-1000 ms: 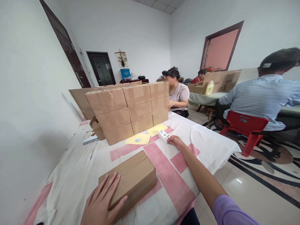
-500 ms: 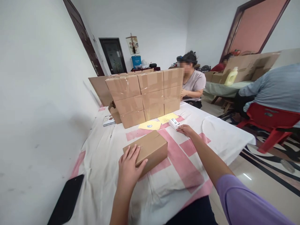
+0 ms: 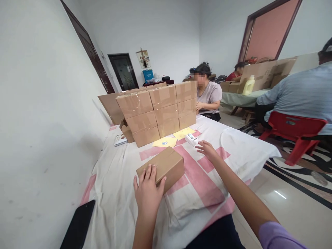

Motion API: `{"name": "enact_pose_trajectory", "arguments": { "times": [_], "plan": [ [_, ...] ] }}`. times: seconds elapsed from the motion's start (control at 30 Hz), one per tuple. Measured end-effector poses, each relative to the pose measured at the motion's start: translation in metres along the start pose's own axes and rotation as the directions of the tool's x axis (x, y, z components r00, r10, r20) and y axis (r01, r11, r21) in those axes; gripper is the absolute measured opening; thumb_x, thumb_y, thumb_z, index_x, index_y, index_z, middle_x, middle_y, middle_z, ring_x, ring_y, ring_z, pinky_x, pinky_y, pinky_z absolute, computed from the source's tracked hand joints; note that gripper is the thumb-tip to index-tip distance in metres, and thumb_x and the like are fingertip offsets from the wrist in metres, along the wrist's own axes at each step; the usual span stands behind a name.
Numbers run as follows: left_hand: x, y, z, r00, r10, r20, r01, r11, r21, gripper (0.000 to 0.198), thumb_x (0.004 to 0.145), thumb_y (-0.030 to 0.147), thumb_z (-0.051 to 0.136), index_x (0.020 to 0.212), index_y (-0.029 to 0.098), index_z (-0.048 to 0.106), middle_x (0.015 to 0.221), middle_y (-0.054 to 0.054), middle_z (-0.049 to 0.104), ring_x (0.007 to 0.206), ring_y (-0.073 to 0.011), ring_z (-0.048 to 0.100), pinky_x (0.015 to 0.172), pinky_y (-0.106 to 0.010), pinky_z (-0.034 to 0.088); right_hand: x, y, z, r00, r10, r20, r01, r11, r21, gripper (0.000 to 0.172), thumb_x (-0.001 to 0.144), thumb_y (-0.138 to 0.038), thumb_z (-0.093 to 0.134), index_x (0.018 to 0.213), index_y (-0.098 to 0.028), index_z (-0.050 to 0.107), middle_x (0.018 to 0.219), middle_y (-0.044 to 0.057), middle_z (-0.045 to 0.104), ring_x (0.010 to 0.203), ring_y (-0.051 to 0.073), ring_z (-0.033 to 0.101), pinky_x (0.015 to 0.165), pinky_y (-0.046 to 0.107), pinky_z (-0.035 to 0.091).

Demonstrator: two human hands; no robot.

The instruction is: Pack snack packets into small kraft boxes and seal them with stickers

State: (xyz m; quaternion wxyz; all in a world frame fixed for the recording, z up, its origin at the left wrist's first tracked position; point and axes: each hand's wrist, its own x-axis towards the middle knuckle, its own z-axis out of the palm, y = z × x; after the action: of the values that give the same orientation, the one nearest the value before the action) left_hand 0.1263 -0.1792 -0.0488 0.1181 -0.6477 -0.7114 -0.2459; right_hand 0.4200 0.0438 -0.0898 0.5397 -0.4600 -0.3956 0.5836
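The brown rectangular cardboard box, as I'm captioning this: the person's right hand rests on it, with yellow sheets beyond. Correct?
Wrong side: the head view shows the person's left hand resting on the brown rectangular cardboard box, with yellow sheets beyond.

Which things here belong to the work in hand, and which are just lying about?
In the work:
- cardboard box, under the left hand
- white device, beside the right hand

Probably just lying about:
- black phone, lower left
- yellow bottle, on another table
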Motion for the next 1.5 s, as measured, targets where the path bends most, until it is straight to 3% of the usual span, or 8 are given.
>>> {"name": "enact_pose_trajectory", "arguments": {
  "times": [0.23,0.33,0.4,0.7,0.87,1.03,1.23,1.5],
  "plan": [
    [0.016,-0.025,-0.015,0.983,-0.014,0.181,0.026,0.997,-0.068,0.052,0.093,0.054,0.052,0.14,0.032,0.057,0.157,-0.007,0.046,0.145,-0.0406,0.036,0.116,-0.074,0.016,-0.056,-0.052,0.012,0.973,-0.054,0.224,0.05,0.998,0.023,0.028,0.07,-0.036,0.08,0.077,-0.019,0.059,0.111,0.008,0.07,0.079,0.017,0.067,0.064,0.026,0.048],
    [0.02,-0.049,-0.014,0.957,0.037,0.288,0.016,0.983,-0.18,0.062,0.089,0.053,0.059,0.147,0.035,0.049,0.167,-0.005,0.025,0.151,-0.0452,0.019,0.114,-0.067,0.029,-0.072,-0.066,0.02,0.948,-0.061,0.312,0.058,0.998,0.019,0.03,0.068,-0.035,0.082,0.075,-0.018,0.058,0.106,0.007,0.07,0.072,0.014,0.064,0.061,0.025,0.046],
    [0.016,-0.051,-0.011,0.959,0.044,0.28,0.017,0.978,-0.21,0.063,0.087,0.049,0.062,0.147,0.034,0.05,0.166,-0.005,0.026,0.148,-0.0421,0.025,0.113,-0.056,0.036,-0.082,-0.073,0.027,0.924,-0.055,0.378,0.052,0.998,0.017,0.031,0.07,-0.036,0.082,0.076,-0.018,0.058,0.1,0.006,0.07,0.068,0.012,0.062,0.059,0.024,0.044],
    [-0.024,0.034,-0.027,0.98,-0.084,0.179,0.071,0.994,0.078,0.077,0.081,0.063,0.064,0.15,0.036,0.045,0.15,-0.005,0.048,0.108,-0.0351,0.046,0.094,-0.047,0.045,-0.111,-0.085,0.096,0.705,0.179,0.686,0.085,0.939,-0.333,0.025,0.073,-0.031,0.075,0.081,-0.017,0.056,0.065,0.0,0.067,0.042,0.006,0.044,0.043,0.021,0.03],
    [-0.03,0.052,-0.031,0.978,-0.121,0.168,0.098,0.985,0.141,0.085,0.078,0.074,0.062,0.15,0.033,0.046,0.143,-0.009,0.053,0.106,-0.0344,0.048,0.088,-0.045,0.044,-0.097,-0.068,0.135,0.561,0.425,0.71,0.135,0.799,-0.585,0.016,0.07,-0.022,0.064,0.081,-0.018,0.055,0.055,-0.004,0.062,0.038,0.006,0.038,0.039,0.019,0.023],
    [-0.03,0.054,-0.029,0.983,-0.132,0.127,0.111,0.981,0.157,0.081,0.079,0.074,0.061,0.147,0.033,0.05,0.138,-0.01,0.055,0.103,-0.0315,0.049,0.086,-0.043,0.044,-0.094,-0.072,0.159,0.572,0.48,0.665,0.173,0.722,-0.67,0.006,0.071,-0.018,0.063,0.074,-0.016,0.059,0.047,-0.009,0.044,0.04,0.004,0.03,0.04,0.018,0.018],
    [-0.03,0.056,-0.03,0.981,-0.151,0.122,0.134,0.982,0.134,0.078,0.079,0.071,0.063,0.147,0.034,0.05,0.135,-0.009,0.057,0.101,-0.031,0.049,0.086,-0.043,0.044,-0.1,-0.084,0.172,0.595,0.476,0.648,0.223,0.677,-0.701,0.009,0.068,-0.014,0.069,0.076,-0.014,0.064,0.066,-0.004,0.063,0.048,0.005,0.047,0.045,0.019,0.028],
    [-0.03,0.057,-0.033,0.976,-0.162,0.148,0.145,0.983,0.116,0.076,0.081,0.07,0.06,0.147,0.033,0.051,0.138,-0.007,0.057,0.104,-0.0332,0.049,0.088,-0.044,0.044,-0.084,-0.077,0.173,0.575,0.531,0.622,0.202,0.645,-0.737,0.007,0.068,-0.008,0.061,0.065,-0.013,0.058,0.053,-0.004,0.058,0.039,0.003,0.035,0.041,0.018,0.022]
  ]
}}
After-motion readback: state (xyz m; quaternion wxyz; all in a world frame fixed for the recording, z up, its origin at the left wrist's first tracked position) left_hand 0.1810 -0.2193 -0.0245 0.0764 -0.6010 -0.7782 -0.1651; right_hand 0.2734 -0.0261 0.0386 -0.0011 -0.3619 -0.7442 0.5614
